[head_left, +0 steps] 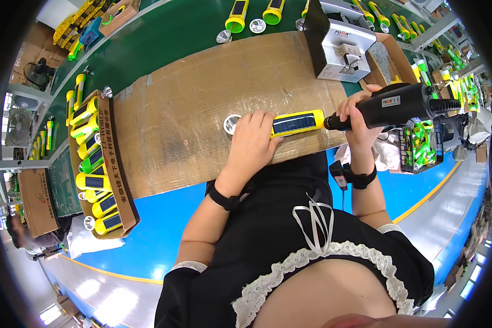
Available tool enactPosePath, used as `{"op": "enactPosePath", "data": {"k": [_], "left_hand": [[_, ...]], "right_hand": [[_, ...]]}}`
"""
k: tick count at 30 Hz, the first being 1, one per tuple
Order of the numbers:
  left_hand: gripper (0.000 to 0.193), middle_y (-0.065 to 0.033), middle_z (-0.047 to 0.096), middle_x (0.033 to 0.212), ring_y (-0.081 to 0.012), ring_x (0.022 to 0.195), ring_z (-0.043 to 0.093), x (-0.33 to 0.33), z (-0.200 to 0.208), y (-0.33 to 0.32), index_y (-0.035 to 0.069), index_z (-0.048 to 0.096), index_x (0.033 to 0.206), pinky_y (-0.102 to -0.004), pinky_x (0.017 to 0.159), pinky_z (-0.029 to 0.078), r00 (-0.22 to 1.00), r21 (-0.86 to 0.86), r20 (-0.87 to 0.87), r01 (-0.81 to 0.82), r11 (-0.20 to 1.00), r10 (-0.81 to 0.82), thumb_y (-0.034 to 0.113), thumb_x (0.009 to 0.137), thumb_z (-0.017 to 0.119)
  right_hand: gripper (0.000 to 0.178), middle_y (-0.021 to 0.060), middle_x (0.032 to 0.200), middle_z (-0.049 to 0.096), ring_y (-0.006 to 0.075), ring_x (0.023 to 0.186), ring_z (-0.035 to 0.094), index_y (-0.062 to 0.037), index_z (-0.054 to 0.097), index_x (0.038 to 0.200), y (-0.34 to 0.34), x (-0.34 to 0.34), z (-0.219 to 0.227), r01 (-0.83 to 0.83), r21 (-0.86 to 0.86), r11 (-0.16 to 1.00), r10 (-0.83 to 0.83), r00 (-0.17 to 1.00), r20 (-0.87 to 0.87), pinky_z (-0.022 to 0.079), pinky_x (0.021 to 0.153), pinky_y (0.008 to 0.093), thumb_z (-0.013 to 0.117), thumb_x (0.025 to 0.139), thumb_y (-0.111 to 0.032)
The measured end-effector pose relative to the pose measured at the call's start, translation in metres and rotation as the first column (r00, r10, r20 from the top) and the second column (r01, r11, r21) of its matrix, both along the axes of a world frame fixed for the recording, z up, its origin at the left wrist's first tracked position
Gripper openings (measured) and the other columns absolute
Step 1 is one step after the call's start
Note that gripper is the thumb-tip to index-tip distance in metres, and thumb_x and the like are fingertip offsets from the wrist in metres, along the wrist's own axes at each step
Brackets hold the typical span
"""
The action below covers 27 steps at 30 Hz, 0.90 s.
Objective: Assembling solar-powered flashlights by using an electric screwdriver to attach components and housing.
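A yellow flashlight body point(298, 123) with a dark solar panel lies across the cardboard sheet point(202, 82). My left hand point(252, 136) is closed round its left end. A round silver reflector point(232, 124) shows just left of those fingers; whether it is joined to the body is hidden. In my right hand point(359, 117) is a black electric screwdriver point(393, 106), held level with its tip pointing left. That tip meets the right end of the flashlight body, and the screw there, if any, is hidden.
To the left, a cardboard box point(127, 180) holds several yellow flashlights. A grey screw-feeding machine point(344, 49) stands at the back right, beside a carton of small metal parts point(385, 60). More flashlight bodies point(236, 16) stand along the far green bench. A black basket point(421, 145) sits at the right.
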<state>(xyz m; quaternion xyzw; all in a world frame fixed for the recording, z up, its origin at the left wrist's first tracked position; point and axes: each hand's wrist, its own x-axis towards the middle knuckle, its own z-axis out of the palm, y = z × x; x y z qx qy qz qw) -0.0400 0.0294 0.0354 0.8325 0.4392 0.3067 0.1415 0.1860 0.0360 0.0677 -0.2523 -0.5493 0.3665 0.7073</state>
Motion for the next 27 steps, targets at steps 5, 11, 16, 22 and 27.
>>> {"op": "enactPosePath", "data": {"k": [5, 11, 16, 22, 27], "left_hand": [[0.045, -0.0117, 0.055, 0.098, -0.0313, 0.091, 0.052, 0.002, 0.002, 0.001, 0.002, 0.055, 0.106, -0.0392, 0.081, 0.043, 1.0, -0.051, -0.002, -0.002, 0.999, 0.002, 0.014, 0.066, 0.074], [0.047, -0.0109, 0.055, 0.097, -0.0309, 0.092, 0.052, 0.004, 0.008, 0.0, 0.004, 0.056, 0.107, -0.0392, 0.081, 0.042, 0.999, -0.078, -0.032, -0.043, 0.996, 0.041, 0.016, 0.065, 0.075], [0.048, -0.0118, 0.055, 0.097, -0.0316, 0.092, 0.052, 0.001, 0.01, -0.001, 0.005, 0.056, 0.109, -0.0392, 0.081, 0.042, 0.999, -0.087, -0.029, -0.035, 0.996, 0.033, 0.017, 0.066, 0.074], [0.046, -0.0132, 0.054, 0.097, -0.0326, 0.091, 0.051, 0.005, 0.008, -0.003, 0.004, 0.055, 0.109, -0.0398, 0.08, 0.042, 0.999, -0.098, -0.04, -0.033, 0.995, 0.03, 0.017, 0.068, 0.073], [0.046, -0.0137, 0.053, 0.097, -0.0329, 0.09, 0.05, 0.005, 0.008, -0.004, 0.003, 0.055, 0.108, -0.0398, 0.08, 0.041, 0.998, -0.07, -0.056, -0.046, 0.997, 0.042, 0.017, 0.069, 0.073]], "right_hand": [[0.054, 0.0073, 0.07, 0.051, 0.0153, 0.057, 0.052, -0.003, 0.03, 0.124, -0.004, 0.002, 0.006, -0.016, 0.01, 1.0, 0.016, 1.0, 0.018, 0.046, 0.058, 0.0296, 0.06, 0.079, 0.001], [0.064, 0.007, 0.072, 0.051, 0.0162, 0.058, 0.052, 0.0008, 0.023, 0.136, 0.016, 0.026, 0.063, 0.133, 0.318, 0.939, -0.095, 0.987, -0.132, 0.046, 0.058, 0.0336, 0.058, 0.083, -0.004], [0.055, 0.01, 0.074, 0.057, 0.0173, 0.061, 0.057, 0.0037, 0.031, 0.13, 0.078, 0.056, 0.075, 0.398, 0.296, 0.868, -0.396, 0.916, -0.068, 0.049, 0.061, 0.0322, 0.056, 0.081, 0.009], [0.051, 0.0083, 0.075, 0.058, 0.0157, 0.061, 0.057, 0.0039, 0.038, 0.126, 0.111, 0.071, 0.063, 0.344, 0.194, 0.919, -0.361, 0.93, 0.061, 0.048, 0.059, 0.029, 0.059, 0.08, 0.005], [0.055, 0.006, 0.068, 0.054, 0.015, 0.057, 0.053, 0.0054, 0.039, 0.127, 0.113, 0.064, 0.075, 0.342, 0.045, 0.938, -0.344, 0.918, 0.195, 0.046, 0.058, 0.0302, 0.059, 0.076, 0.002]]}}
